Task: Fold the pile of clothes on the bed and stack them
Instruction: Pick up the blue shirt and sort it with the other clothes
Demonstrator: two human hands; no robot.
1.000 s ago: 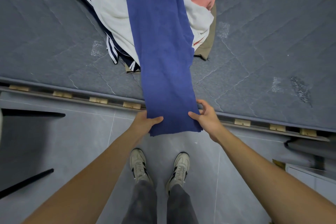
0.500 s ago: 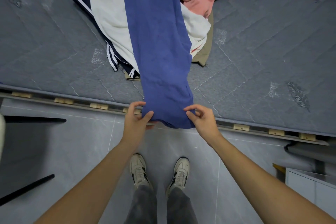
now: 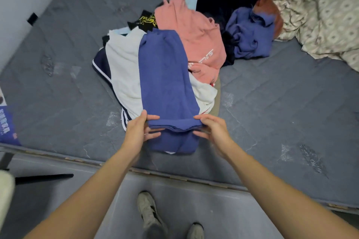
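A long blue garment (image 3: 165, 83) lies lengthwise over the pile of clothes (image 3: 194, 40) on the grey mattress (image 3: 281, 112). Its near end is doubled over, so a fold sits just above the mattress near the bed's front edge. My left hand (image 3: 138, 132) pinches the left side of that fold, thumb on top. My right hand (image 3: 212, 128) pinches the right side the same way. Under the blue garment lie a white and navy piece (image 3: 120, 72), a pink sweatshirt (image 3: 194, 31), a crumpled blue piece (image 3: 250, 35) and dark clothes (image 3: 223, 0).
A patterned beige duvet (image 3: 314, 9) is bunched at the far right of the bed. The bed's front edge (image 3: 174, 175) runs across below my hands, with grey tiled floor and my shoes (image 3: 149, 211) beneath. A blue printed item (image 3: 6, 124) lies at the left edge.
My hands have carried the garment's near end from beyond the bed's edge up onto the mattress, folding it over. The view has tilted up, showing the whole pile.
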